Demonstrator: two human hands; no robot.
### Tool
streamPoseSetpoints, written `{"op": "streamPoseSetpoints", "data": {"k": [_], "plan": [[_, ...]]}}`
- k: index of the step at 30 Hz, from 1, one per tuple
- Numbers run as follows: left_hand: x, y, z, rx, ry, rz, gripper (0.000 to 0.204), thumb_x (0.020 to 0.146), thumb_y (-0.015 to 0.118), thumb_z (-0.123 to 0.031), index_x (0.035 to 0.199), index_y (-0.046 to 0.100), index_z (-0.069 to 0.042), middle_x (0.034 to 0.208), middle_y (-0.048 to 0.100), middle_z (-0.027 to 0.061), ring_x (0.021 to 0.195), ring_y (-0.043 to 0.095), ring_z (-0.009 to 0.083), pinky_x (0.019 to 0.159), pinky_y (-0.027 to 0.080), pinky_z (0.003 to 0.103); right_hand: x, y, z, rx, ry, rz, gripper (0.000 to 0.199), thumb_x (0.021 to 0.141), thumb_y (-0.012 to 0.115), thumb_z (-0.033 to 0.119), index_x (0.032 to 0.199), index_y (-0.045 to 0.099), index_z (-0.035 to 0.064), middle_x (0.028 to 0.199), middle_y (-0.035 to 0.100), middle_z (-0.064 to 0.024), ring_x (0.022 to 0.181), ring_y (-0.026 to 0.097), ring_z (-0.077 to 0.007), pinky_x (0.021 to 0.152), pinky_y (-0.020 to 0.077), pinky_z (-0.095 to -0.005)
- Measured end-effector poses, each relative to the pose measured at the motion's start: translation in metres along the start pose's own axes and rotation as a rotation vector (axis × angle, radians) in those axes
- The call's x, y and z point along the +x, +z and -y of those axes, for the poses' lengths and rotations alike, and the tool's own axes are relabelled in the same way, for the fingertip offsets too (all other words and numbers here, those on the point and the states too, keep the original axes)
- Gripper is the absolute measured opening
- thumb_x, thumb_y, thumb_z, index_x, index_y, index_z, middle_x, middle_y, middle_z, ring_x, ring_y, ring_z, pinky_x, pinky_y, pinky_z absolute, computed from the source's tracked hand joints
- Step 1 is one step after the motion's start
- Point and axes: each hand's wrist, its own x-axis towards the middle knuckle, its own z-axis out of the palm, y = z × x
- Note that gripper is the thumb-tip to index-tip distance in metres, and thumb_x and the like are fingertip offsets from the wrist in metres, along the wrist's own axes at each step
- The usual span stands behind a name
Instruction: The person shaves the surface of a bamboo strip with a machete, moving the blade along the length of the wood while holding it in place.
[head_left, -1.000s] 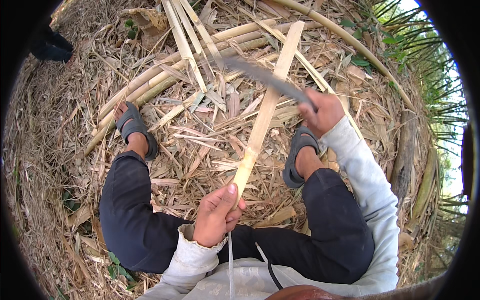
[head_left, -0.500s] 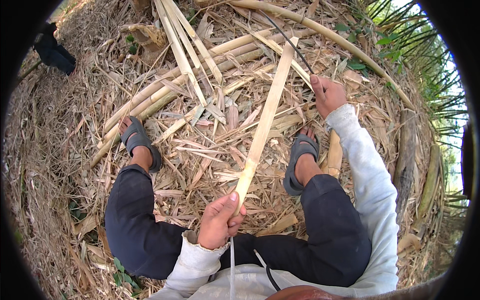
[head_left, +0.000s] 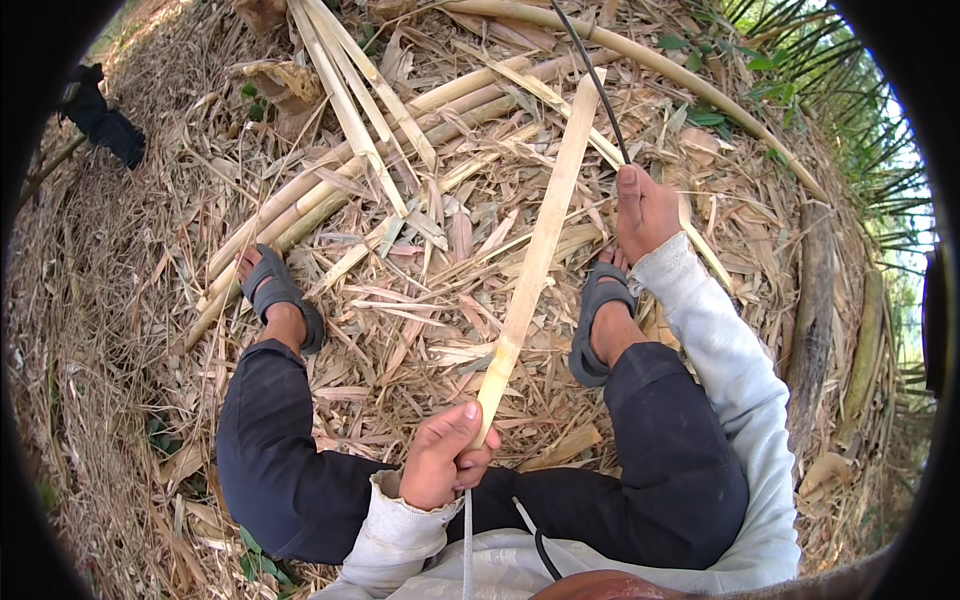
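My left hand (head_left: pixel 447 458) is closed around the lower end of a flat, pale split bamboo strip (head_left: pixel 548 225), just above my lap. The strip slants up and away to the right, with a node partway along it. In my right hand (head_left: pixel 647 208) is a long, thin, dark blade (head_left: pixel 592 75), seen nearly edge-on; its grip is hidden in my fist. The blade rises past the strip's far end and runs out at the upper edge. Whether it touches the strip I cannot tell.
Beyond my sandalled feet lie bamboo poles (head_left: pixel 290 205) and split bamboo strips (head_left: pixel 345 90) on dry leaf litter. A long curved pole (head_left: pixel 680 82) and a stump (head_left: pixel 285 85) are farther off. A log (head_left: pixel 811 300) lies at right. Dark-clothed legs of a person (head_left: pixel 112 130) show at far left.
My right hand has shifted slightly down and left, and the blade now points more upright beside the strip's far end. My left hand still grips the strip, nearly unmoved.
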Motion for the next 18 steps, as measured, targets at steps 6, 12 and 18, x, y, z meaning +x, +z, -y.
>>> {"op": "streamPoseSetpoints", "data": {"k": [6, 12, 18], "plan": [[0.003, -0.003, 0.002, 0.022, 0.024, -0.020, 0.044, 0.103, 0.040, -0.040, 0.083, 0.055, -0.003, 0.053, 0.031, -0.0030, 0.039, 0.022, 0.0057, 0.037, 0.019, 0.022, -0.014, -0.004, -0.003, -0.074, -0.026, 0.165, 0.060, 0.094, 0.043, 0.061, 0.087, 0.055, 0.0027, 0.061, 0.054, -0.0185, 0.060, 0.058, -0.0412, 0.056, 0.0459, -0.0474], [0.004, -0.008, 0.000, -0.009, 0.052, -0.052, 0.044, 0.102, 0.043, -0.040, 0.083, 0.056, -0.003, 0.054, 0.031, -0.0045, 0.042, 0.022, 0.0044, 0.039, 0.018, 0.022, -0.035, 0.004, 0.012, -0.229, -0.669, 0.289, 0.060, 0.081, 0.059, 0.064, 0.087, 0.051, 0.0047, 0.067, 0.057, -0.0155, 0.062, 0.062, -0.0342, 0.056, 0.0482, -0.0435], [0.002, -0.005, 0.000, 0.015, 0.036, 0.004, 0.043, 0.103, 0.041, -0.039, 0.083, 0.055, -0.004, 0.053, 0.032, -0.0040, 0.040, 0.023, 0.0050, 0.038, 0.019, 0.022, 0.029, 0.005, -0.056, -0.207, 0.231, 0.123, 0.082, 0.094, 0.026, 0.069, 0.076, 0.063, -0.0024, 0.067, 0.060, -0.0274, 0.073, 0.061, -0.0461, 0.071, 0.0486, -0.0486]]}}
